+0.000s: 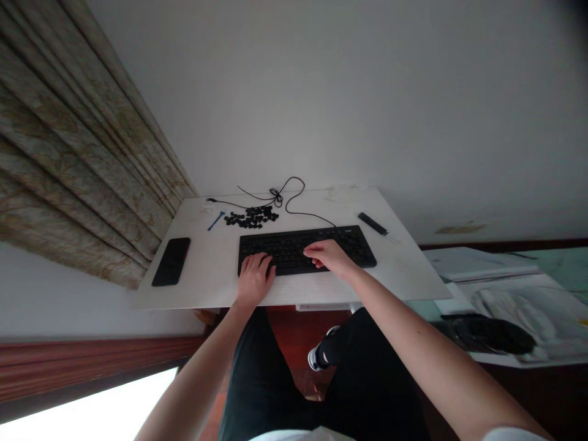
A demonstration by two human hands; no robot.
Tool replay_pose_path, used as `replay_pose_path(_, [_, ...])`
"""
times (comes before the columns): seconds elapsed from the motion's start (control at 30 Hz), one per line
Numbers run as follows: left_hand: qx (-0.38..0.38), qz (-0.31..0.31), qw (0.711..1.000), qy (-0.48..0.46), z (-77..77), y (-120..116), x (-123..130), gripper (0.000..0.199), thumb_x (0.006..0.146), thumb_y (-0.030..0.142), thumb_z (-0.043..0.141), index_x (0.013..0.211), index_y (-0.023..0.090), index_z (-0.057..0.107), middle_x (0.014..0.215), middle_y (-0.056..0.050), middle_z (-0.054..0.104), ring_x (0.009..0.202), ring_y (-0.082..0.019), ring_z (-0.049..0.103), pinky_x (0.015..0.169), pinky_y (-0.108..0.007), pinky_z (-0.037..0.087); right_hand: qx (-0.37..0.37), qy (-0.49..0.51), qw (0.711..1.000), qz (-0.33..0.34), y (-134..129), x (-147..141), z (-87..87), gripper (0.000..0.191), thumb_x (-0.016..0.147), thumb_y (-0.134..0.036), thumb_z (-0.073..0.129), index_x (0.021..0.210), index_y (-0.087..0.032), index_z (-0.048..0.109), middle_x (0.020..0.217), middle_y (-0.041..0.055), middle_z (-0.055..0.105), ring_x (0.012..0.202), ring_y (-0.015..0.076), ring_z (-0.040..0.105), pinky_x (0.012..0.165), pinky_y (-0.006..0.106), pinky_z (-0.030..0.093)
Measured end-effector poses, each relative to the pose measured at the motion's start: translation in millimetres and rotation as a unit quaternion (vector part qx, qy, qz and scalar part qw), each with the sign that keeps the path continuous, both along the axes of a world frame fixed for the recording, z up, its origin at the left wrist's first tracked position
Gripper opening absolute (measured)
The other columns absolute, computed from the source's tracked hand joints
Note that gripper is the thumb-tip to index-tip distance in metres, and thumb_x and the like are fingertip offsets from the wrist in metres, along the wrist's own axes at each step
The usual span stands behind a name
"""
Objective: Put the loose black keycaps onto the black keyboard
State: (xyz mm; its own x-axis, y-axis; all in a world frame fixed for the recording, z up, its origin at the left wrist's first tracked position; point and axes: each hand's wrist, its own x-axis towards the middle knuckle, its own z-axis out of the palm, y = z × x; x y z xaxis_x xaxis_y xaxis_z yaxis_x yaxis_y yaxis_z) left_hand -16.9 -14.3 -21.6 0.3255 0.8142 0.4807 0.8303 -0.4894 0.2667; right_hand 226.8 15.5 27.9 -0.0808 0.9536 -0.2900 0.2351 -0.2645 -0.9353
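A black keyboard point(288, 250) lies on the white table. My left hand point(255, 274) rests palm down over its lower left part, fingers laid out on the keys. Over the middle right of the keyboard is my right hand point(327, 256), its thumb and fingertips pinched together. Whatever may be between those fingertips is too small to make out. Behind the keyboard, a pile of loose black keycaps point(252, 218) is spread out. To the left of the pile lies a slim blue tool point(215, 221).
The keyboard's black cable point(294, 179) loops along the back of the white table point(206, 288). A black phone point(171, 262) lies at the left edge. A narrow dark object point(372, 223) lies at the back right. Patterned curtains point(92, 141) hang at left; a cluttered surface point(496, 275) is at right.
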Motion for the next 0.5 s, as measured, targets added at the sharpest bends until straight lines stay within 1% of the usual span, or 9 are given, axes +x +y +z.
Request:
replay_pose_path(0.1, [0.010,-0.004,1.000,0.014,-1.0,1.0,0.2,0.028,0.092,0.029,0.054,0.117,0.019,0.063,0.118,-0.012,0.065,0.109,-0.028,0.060,0.100,-0.048,0.045,0.015,-0.060,0.997,0.049,12.6,-2.8,1.7,0.013,0.079,-0.024,0.070,0.083,-0.013,0.076,0.054,0.0011,0.061,0.048,0.0094,0.051,0.042,0.019,0.039])
replay_pose_path(0.2, [0.007,-0.008,1.000,0.015,-0.9,1.5,-0.3,0.029,0.091,0.029,0.055,0.117,0.018,0.062,0.116,-0.012,0.066,0.109,-0.028,0.060,0.099,-0.048,0.046,0.019,-0.108,0.991,0.077,27.7,-8.2,5.0,0.013,0.079,-0.023,0.069,0.083,-0.013,0.077,0.058,0.0025,0.064,0.048,0.0093,0.051,0.042,0.020,0.037])
replay_pose_path(0.37, [0.004,-0.012,1.000,0.009,-0.5,1.8,-0.7,0.032,0.090,0.032,0.058,0.118,0.018,0.061,0.115,-0.011,0.066,0.111,-0.028,0.059,0.098,-0.048,0.046,0.018,-0.160,0.977,0.142,45.6,-23.0,8.5,0.013,0.077,-0.023,0.070,0.082,-0.013,0.078,0.062,0.0043,0.068,0.051,0.0106,0.053,0.045,0.021,0.039])
replay_pose_path(0.5, [0.004,-0.010,1.000,0.009,-0.5,1.6,-0.2,0.031,0.090,0.031,0.058,0.118,0.018,0.062,0.115,-0.011,0.067,0.111,-0.028,0.059,0.098,-0.047,0.046,0.024,-0.199,0.965,0.171,51.2,-32.1,6.6,0.012,0.075,-0.020,0.071,0.082,-0.014,0.079,0.073,0.0064,0.073,0.059,0.0131,0.060,0.051,0.022,0.043])
